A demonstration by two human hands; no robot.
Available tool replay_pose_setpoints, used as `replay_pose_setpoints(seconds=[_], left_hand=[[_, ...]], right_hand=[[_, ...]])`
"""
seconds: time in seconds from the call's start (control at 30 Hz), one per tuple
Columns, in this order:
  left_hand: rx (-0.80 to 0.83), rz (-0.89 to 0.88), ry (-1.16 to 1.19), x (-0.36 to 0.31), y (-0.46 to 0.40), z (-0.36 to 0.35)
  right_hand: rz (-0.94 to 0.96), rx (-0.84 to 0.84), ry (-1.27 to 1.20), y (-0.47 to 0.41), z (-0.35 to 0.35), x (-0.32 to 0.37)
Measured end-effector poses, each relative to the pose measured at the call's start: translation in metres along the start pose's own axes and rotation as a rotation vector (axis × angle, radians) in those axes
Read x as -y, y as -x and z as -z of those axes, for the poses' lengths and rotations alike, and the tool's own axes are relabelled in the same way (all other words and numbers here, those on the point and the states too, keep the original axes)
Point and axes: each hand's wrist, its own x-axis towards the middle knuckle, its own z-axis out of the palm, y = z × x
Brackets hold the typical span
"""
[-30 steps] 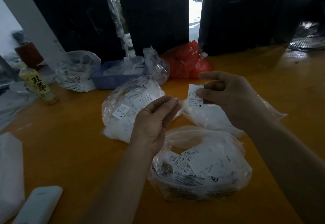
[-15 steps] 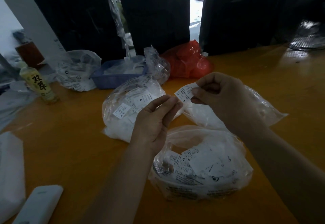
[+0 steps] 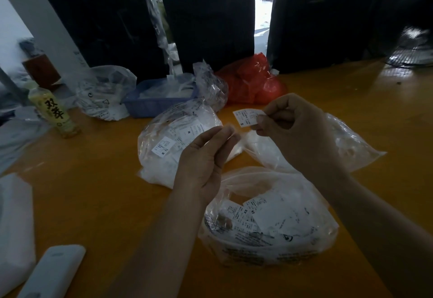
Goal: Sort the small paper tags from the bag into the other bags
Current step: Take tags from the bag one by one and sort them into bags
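Right hand (image 3: 297, 131): we pinch a small white printed paper tag (image 3: 248, 117) marked S, raised over the orange table (image 3: 93, 192).
Left hand (image 3: 206, 157): our fingertips pinch a clear plastic bag edge (image 3: 230, 127).
Clear tag-filled bags: left (image 3: 173, 143), right (image 3: 346, 147), nearest (image 3: 269, 218).

One head-worn view looks forward and down, close over the orange surface (image 3: 93, 192), toward dark bales (image 3: 206, 16) at its far edge.

Held tag (image 3: 248, 118): "S"
Left bag's tags (image 3: 178, 138): "M"
Near bag's tags (image 3: 248, 212): "XS"
Bottle (image 3: 55, 112) label: "双萃"
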Motion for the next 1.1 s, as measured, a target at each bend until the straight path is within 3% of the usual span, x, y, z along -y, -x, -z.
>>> replay_pose_setpoints(seconds=[0.47, 0.77, 0.9, 1.1], left_hand=[[-0.042, -0.041, -0.031, 0.0, -0.002, 0.001], [-0.043, -0.115, -0.226, 0.004, 0.004, -0.002], [-0.071, -0.077, -0.149, 0.004, 0.003, -0.001], [-0.071, -0.036, -0.112, 0.005, 0.004, -0.002]], right_hand=[[-0.05, 0.122, 0.067, 0.002, -0.003, -0.006], [-0.156, 0.221, -0.019, 0.002, -0.007, -0.012], [-0.102, 0.126, 0.047, 0.002, -0.005, -0.012], [-0.012, 0.191, 0.111, 0.012, -0.014, -0.005]])
